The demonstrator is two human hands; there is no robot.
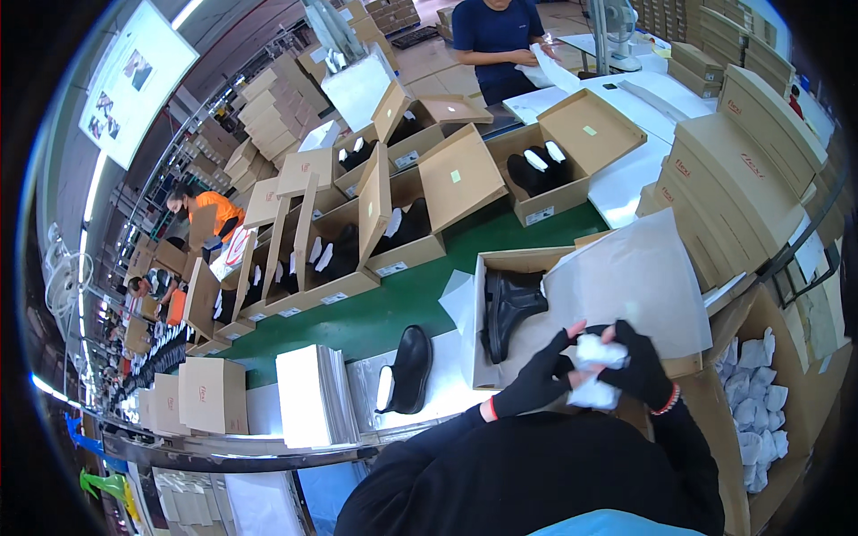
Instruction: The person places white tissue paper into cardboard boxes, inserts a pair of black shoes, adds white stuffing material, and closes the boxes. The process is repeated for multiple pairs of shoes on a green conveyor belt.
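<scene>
Both my hands wear black fingerless gloves. Between them is a wad of crumpled white paper (597, 366), pinched by my left hand (534, 380) on one side and my right hand (640, 364) on the other. Just beyond them an open cardboard shoebox (478, 362) holds a black ankle boot (517, 308) lying at its left side. A sheet of thin white tissue paper (635, 286) spreads out over the box's right side. Left of that box, a single black boot (413, 368) lies on the table with white stuffing showing in its opening.
At my right stands a large carton (804, 393) of white paper wads. Open shoeboxes with black footwear (393, 268) line a green surface (487, 237). A stack of white sheets (313, 397) stands front left. A person (502, 40) across the table handles white paper.
</scene>
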